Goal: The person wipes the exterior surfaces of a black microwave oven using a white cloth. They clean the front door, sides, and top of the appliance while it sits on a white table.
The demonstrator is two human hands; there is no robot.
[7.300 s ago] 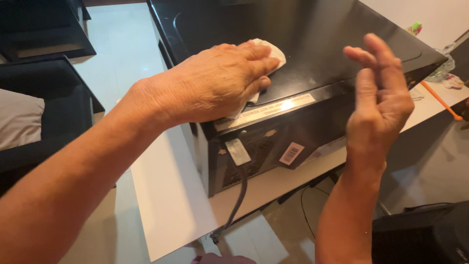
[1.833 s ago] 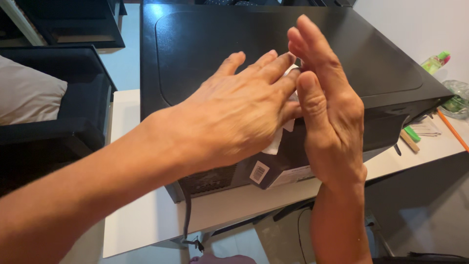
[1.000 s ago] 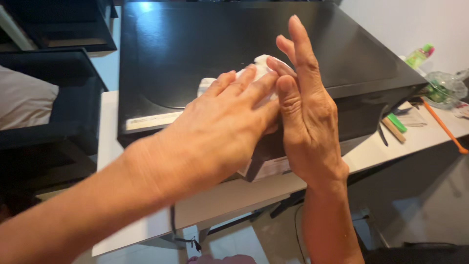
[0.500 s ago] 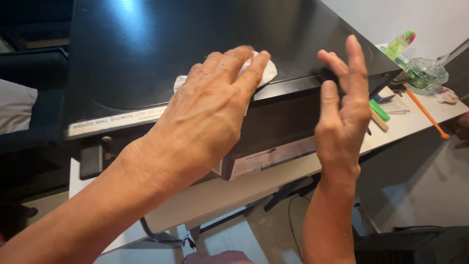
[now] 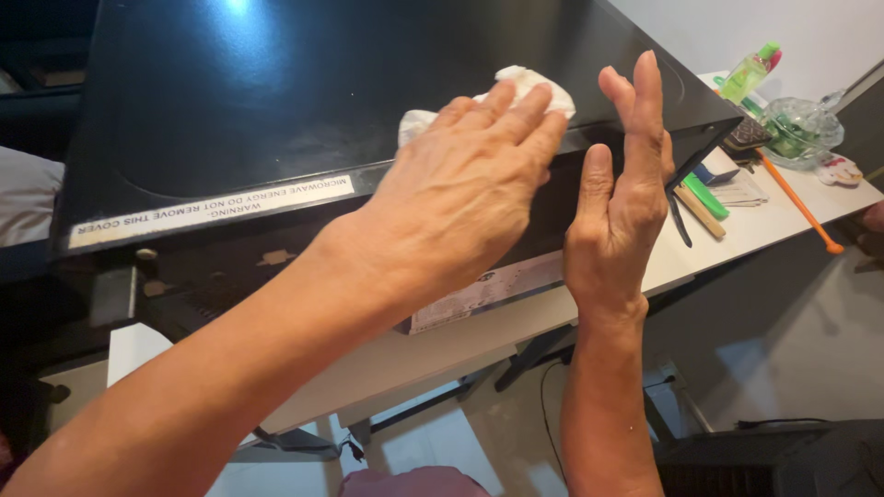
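Observation:
A black microwave oven (image 5: 276,101) stands on a white table (image 5: 764,221) with its back panel toward me. My left hand (image 5: 460,198) presses a crumpled white tissue (image 5: 525,83) flat against the oven's top near its rear right edge. Just to the right, my right hand (image 5: 622,207) is held upright beside the oven's rear corner, palm toward the oven, fingers straight and slightly apart, holding nothing. A white label strip (image 5: 212,210) runs along the oven's rear top edge.
On the table right of the oven lie a green bottle (image 5: 748,74), a clear glass dish (image 5: 801,129), an orange stick (image 5: 796,202), a green marker (image 5: 704,195) and a wooden stick. A black cable hangs below the table edge. A dark chair with a pale cushion (image 5: 28,198) is at left.
My left hand has slid the tissue rightward along the oven's top toward the rear right corner. My right hand has straightened its fingers and moved closer to the oven. The camera shifted slightly.

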